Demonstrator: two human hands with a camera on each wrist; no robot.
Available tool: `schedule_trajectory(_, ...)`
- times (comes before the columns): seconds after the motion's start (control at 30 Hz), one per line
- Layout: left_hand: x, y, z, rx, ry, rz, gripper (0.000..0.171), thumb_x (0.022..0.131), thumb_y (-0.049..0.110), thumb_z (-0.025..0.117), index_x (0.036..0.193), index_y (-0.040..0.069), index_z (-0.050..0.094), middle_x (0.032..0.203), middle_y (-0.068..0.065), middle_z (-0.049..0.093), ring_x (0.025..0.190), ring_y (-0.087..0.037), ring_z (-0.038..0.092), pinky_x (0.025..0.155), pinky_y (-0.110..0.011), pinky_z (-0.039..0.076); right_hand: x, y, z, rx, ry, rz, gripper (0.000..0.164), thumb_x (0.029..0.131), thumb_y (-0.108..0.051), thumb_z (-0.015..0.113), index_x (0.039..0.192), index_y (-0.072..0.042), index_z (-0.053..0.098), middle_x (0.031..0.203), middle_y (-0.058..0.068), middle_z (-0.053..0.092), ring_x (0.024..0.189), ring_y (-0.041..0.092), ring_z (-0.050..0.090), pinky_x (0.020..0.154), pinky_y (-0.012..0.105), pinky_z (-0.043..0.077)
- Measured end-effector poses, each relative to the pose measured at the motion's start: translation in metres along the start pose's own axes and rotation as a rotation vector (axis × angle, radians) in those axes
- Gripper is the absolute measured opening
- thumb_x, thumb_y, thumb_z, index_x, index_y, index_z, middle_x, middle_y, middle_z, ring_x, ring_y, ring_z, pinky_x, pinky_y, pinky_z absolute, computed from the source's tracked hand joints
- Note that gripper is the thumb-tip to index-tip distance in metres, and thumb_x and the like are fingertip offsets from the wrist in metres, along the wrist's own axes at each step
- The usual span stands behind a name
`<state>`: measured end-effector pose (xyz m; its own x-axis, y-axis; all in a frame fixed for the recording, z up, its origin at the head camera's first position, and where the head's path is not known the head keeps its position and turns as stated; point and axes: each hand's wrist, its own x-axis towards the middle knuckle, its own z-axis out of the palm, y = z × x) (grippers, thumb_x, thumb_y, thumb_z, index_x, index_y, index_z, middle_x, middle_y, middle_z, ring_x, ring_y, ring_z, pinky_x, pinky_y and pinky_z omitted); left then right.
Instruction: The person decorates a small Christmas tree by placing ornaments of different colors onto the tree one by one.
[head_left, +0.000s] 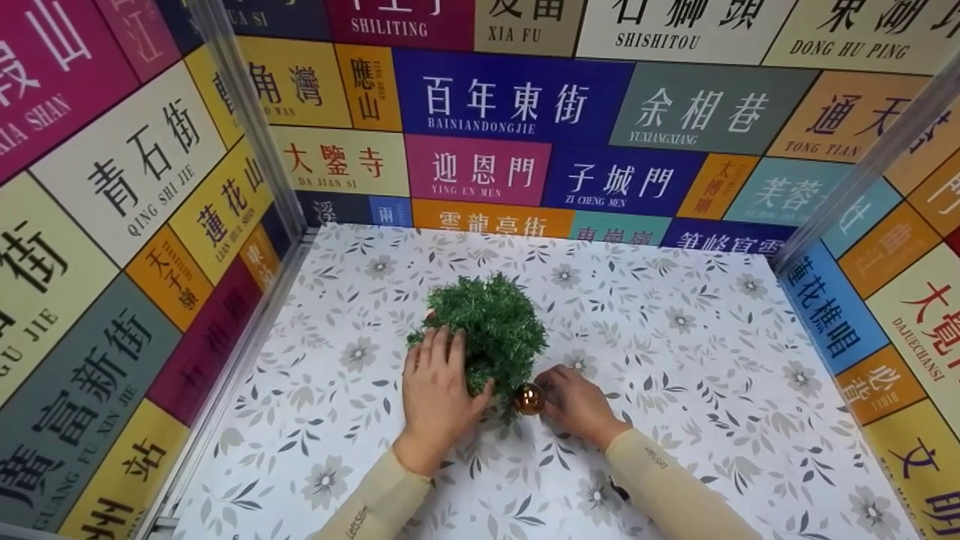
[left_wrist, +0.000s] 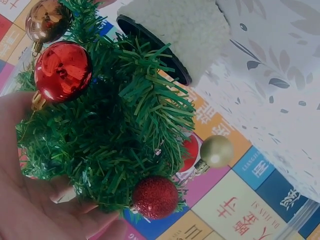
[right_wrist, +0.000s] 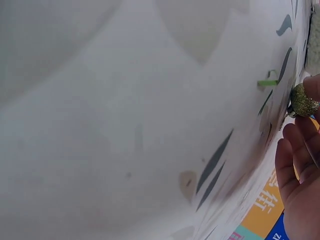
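Note:
A small artificial Christmas tree with green tinsel needles sits mid-table. My left hand holds its near left side, thumb and fingers spread around the branches. In the left wrist view the tree carries a shiny red bauble, a bronze one, a glittery red one and a matte gold one. The tree's fuzzy white base has a black rim. My right hand is low at the tree's right, pinching a glittery gold bauble. A shiny copper bauble shows beside its fingertips.
White cloth with grey flowers and leaves covers the table. Colourful sign-printed panels stand behind and on both sides, with metal posts at the corners. A loose green snippet lies on the cloth near the right hand.

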<state>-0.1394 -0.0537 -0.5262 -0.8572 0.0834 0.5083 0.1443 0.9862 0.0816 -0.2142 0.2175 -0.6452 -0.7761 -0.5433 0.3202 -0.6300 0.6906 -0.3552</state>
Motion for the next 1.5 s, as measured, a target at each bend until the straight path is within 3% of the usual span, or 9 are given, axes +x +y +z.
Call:
schedule_trajectory(0.27,0.001,-0.008,-0.002,-0.027,-0.001,0.042,0.086,0.081,0.064,0.066,0.141,0.004,0.052,0.142,-0.019,0.051,0.132,-0.038,0.046,0.109,-0.051,0.035,0.002,0.0,-0.002,0.013,-0.025,0.027,0.026,0.09,-0.031,0.073,0.113,-0.018,0.069,0.107,-0.004,0.061,0.093,0.016,0.061,0.077,0.04,0.054)
schedule_trajectory(0.67,0.006,-0.033,-0.005,-0.158,-0.02,0.145,0.085,0.078,0.057,0.074,0.141,0.004,0.052,0.144,-0.017,0.05,0.133,-0.036,0.045,0.11,-0.051,0.033,-0.001,0.002,-0.002,0.041,-0.014,0.033,0.023,0.089,-0.026,0.075,0.11,-0.018,0.071,0.102,-0.006,0.06,0.085,0.011,0.059,0.071,0.038,0.053)
schedule_trajectory(1.03,0.013,-0.056,-0.007,-0.19,-0.11,0.172,0.081,0.079,0.052,0.072,0.144,0.009,0.051,0.15,-0.011,0.046,0.138,-0.031,0.04,0.115,-0.047,0.025,0.0,0.001,-0.002,0.055,-0.01,0.057,0.022,0.088,-0.023,0.076,0.109,-0.017,0.072,0.102,-0.008,0.061,0.087,0.009,0.061,0.074,0.036,0.054)
schedule_trajectory(1.5,0.019,-0.064,-0.012,-0.24,-0.115,0.257,0.078,0.076,0.045,0.076,0.142,0.012,0.053,0.15,-0.007,0.047,0.14,-0.029,0.038,0.114,-0.046,0.026,-0.002,0.002,-0.001,0.09,0.005,0.03,0.022,0.087,-0.017,0.076,0.108,-0.016,0.072,0.101,-0.007,0.061,0.085,0.007,0.06,0.073,0.033,0.054)
